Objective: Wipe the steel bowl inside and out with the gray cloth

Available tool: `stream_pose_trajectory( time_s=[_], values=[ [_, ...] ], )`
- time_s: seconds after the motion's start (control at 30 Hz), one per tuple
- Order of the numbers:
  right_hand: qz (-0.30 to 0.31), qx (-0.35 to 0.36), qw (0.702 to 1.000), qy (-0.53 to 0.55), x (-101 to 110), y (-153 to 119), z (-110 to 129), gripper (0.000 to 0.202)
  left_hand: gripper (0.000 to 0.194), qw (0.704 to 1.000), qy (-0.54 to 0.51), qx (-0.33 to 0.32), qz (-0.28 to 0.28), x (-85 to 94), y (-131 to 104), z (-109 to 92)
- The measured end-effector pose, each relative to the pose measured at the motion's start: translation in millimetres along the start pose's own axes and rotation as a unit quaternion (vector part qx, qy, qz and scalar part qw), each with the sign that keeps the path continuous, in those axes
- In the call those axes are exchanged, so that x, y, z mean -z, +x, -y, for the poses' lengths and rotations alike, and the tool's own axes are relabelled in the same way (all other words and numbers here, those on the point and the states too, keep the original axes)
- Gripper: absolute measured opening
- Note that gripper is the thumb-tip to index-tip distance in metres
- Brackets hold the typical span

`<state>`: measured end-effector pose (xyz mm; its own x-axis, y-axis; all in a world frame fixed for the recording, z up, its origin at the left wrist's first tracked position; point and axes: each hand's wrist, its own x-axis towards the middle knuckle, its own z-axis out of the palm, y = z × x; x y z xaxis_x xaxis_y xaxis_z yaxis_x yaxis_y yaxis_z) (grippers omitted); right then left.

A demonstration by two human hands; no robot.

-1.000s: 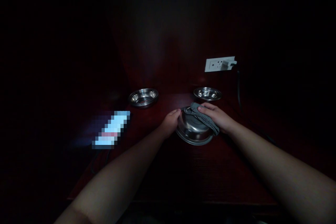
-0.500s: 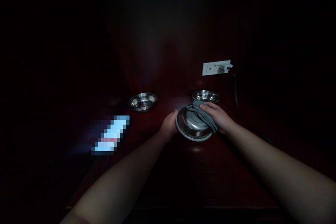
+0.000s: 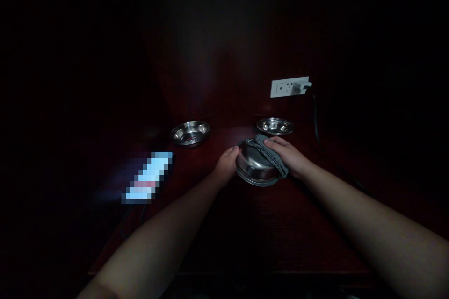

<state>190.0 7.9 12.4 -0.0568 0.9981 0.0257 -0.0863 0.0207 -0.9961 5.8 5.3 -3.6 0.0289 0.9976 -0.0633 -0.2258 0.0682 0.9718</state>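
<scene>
Upturned steel bowl (image 3: 255, 168) held between two hands, grey cloth (image 3: 271, 155) on its side

The left hand (image 3: 227, 163) grips the bowl by its near-left edge, thumb laid along the metal and the other fingers tucked out of sight. The right hand (image 3: 286, 152) is closed over the cloth, which is bunched in a thick fold and pressed against the opposite side of the bowl. The bowl sits between the two hands, its rounded base facing up and its rim turned down, above the dark red table (image 3: 273, 224); in this gloom it is hard to tell whether the rim touches the surface.

Beyond the grip and to its left stand stacked steel bowls (image 3: 190, 135), open side up. Just past the right hand is a shallow steel dish (image 3: 275, 127), also open side up, well apart from the stack. Higher up behind the grip, a white wall socket (image 3: 279, 88) holds a plug (image 3: 301, 87), and a dark cord (image 3: 315, 124) hangs down from it. Left of the left hand, near that forearm, a lit screen (image 3: 149, 180) lies on the table, its display blurred into blocks.
</scene>
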Motion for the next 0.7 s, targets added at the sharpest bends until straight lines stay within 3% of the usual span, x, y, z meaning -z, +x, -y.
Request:
stream_pose_trajectory(
  time_s=[0.17, 0.7],
  values=[
    [0.021, 0.011, 1.0, -0.02, 0.8, -2.2, 2.0, 0.04, 0.02, 0.999, -0.021, -0.027, 0.019, 0.6, 1.0, 0.5],
    [0.072, 0.028, 0.994, -0.072, 0.1, -11.1, 11.2, 0.036, 0.02, 0.998, -0.042, 0.004, 0.041, -0.1, -1.3, -3.2]
  ],
)
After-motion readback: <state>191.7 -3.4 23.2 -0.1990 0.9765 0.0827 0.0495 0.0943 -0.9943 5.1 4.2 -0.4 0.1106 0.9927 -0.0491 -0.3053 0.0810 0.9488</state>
